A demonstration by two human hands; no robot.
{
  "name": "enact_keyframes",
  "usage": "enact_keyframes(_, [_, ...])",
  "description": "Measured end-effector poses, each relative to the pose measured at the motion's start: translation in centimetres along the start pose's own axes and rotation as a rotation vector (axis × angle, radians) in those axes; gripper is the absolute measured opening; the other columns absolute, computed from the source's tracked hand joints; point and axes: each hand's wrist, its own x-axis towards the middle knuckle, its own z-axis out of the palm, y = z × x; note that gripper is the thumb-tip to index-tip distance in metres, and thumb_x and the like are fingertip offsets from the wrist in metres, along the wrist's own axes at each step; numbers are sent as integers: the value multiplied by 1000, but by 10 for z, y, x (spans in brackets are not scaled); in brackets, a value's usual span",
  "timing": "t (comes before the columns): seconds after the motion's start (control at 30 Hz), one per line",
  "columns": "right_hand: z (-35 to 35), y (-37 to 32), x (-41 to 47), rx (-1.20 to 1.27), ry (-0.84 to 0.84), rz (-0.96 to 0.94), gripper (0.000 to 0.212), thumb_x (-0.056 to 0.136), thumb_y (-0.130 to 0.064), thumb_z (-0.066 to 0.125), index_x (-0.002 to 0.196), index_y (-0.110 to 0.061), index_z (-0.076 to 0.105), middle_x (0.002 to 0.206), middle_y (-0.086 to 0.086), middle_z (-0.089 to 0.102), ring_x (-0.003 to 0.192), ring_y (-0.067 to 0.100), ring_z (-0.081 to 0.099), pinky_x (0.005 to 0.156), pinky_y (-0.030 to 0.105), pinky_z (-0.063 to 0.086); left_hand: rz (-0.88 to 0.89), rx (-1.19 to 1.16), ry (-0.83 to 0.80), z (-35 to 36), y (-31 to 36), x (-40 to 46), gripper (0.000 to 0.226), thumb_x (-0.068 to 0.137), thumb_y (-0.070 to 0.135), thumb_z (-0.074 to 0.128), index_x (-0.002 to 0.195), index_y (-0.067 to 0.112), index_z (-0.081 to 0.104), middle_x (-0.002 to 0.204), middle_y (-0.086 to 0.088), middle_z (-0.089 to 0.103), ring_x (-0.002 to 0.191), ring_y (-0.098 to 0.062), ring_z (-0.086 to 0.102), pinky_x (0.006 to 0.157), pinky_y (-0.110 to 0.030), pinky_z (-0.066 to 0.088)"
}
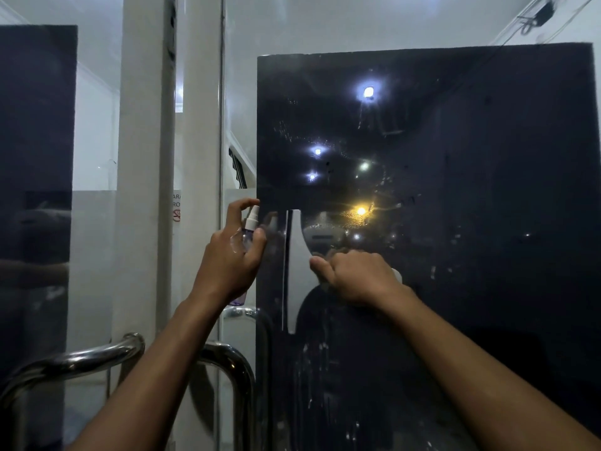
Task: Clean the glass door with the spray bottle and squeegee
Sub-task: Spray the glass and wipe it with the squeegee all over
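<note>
- Left hand (229,260) raised in front of the glass door (455,288), fingers curled and clamped around a small clear spray bottle (247,234) with a white nozzle; index finger arched over the nozzle top, thumb pressed against the bottle's right side.
- Bottle held upright, just beside the left edge of the door's dark panel, nozzle facing the glass; bluish tint visible in its body and below the wrist.
- Right hand (353,276) closed in a fist around the handle of a white squeegee (297,271), thumb stretched leftward along the handle toward the head.
- Squeegee turned sideways, its blade running vertically and lying against the glass near the dark panel's left edge, roughly at mid-height; handle end poking out past the right side of the fist.
- Streaks, droplets and whitish smears scattered over the dark glass, densest toward its lower part, with reflected points of light above the hands.
- Curved metal door handles (97,356) near the door's lower left, below the left forearm.
- White pillar (146,157) standing behind the glass to the left.
</note>
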Motion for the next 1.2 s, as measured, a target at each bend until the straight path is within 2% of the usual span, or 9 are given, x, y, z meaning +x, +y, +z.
enact_keyframes(0.13, [10,50,-28,47,-34,133,72,96,-72,5,112,-30,61,115,5,67,100,24,64,83,43,48,-13,-4,-9,1,-2,-6,40,103,28,52,137,39,34,82,10,63,57,-13,64,57,-43,61])
enact_keyframes(0.27, [6,101,-61,109,-102,304,70,88,-80,3,83,-32,53,94,0,66,88,21,64,89,47,51,-12,-19,-11,3,-1,-10,42,103,28,52,138,39,33,82,13,63,59,-10,64,58,-38,62])
enact_keyframes(0.4, [-3,114,-81,120,0,352,78,82,-82,-1,77,-28,55,77,-4,61,70,13,59,77,42,51,-16,-21,-13,4,3,-12,41,102,28,52,138,39,34,80,4,64,59,-16,64,59,-46,61])
enact_keyframes(0.5, [-11,82,-76,173,58,288,77,86,-79,2,72,-26,55,74,-6,59,72,16,60,83,45,49,-14,-14,-7,4,5,-14,41,102,26,52,137,39,34,75,1,64,57,-19,64,58,-48,60])
enact_keyframes(0.57, [-13,50,-62,159,53,194,76,93,-74,7,79,-23,61,86,1,65,85,24,64,87,45,48,-14,-12,2,4,5,-16,42,102,25,52,137,39,34,72,1,63,54,-18,63,56,-49,60])
enact_keyframes(0.63, [-7,16,-44,101,37,83,73,98,-70,11,88,-21,65,101,11,69,94,32,65,81,44,46,-22,-10,15,4,3,-21,41,102,25,51,135,41,34,69,1,62,51,-15,61,53,-49,58])
enact_keyframes(0.83, [27,-41,-16,13,-74,-71,72,103,-62,13,101,-16,67,103,13,70,90,30,64,76,41,39,-63,-7,13,4,-7,-40,44,102,24,52,136,42,32,66,0,59,51,-13,63,48,-47,57])
enact_keyframes(1.03, [32,28,-42,6,-30,40,68,99,-68,9,85,-25,59,99,7,70,87,27,63,72,39,37,-88,-3,13,7,-12,-44,43,102,23,52,138,37,33,68,1,59,54,-13,63,50,-47,58])
enact_keyframes(1.2, [22,110,-82,-44,-46,246,80,90,-77,-1,83,-25,60,85,-2,66,77,16,63,71,37,45,-90,-15,11,10,-13,-43,44,102,23,52,138,39,32,71,0,60,56,-13,64,52,-46,60])
